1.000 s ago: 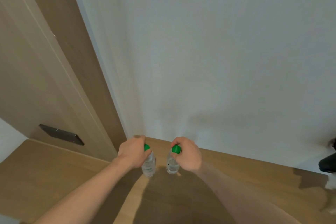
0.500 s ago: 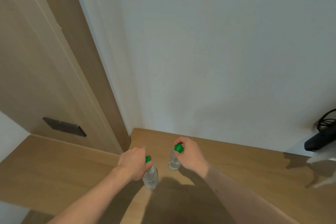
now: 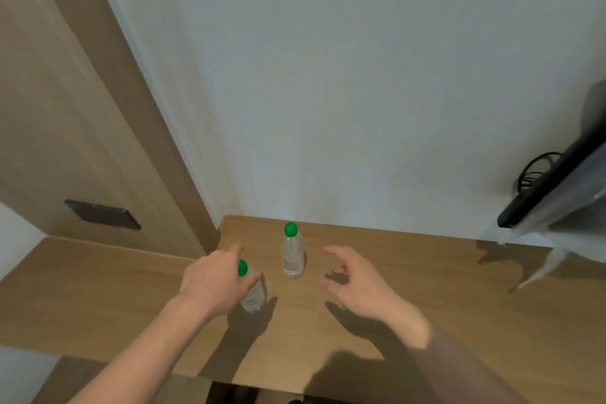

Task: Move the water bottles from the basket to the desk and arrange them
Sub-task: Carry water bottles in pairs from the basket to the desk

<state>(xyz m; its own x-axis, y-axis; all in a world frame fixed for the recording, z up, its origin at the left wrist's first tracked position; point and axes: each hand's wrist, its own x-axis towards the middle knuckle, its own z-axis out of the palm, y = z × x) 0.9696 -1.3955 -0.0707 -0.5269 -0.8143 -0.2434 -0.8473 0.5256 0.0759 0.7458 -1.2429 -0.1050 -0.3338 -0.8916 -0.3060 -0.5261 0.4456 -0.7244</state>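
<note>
Two clear plastic water bottles with green caps on your wooden desk | far bottle upright near wall edge, free | left hand grips near bottle, hiding its neck | right hand spread, empty, beside far bottle

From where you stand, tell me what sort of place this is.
Probably a bedroom or hotel-style room: a light wood desk against a plain white wall, matching wood panelling to the left, and a dark flat screen with cables at right.
</note>
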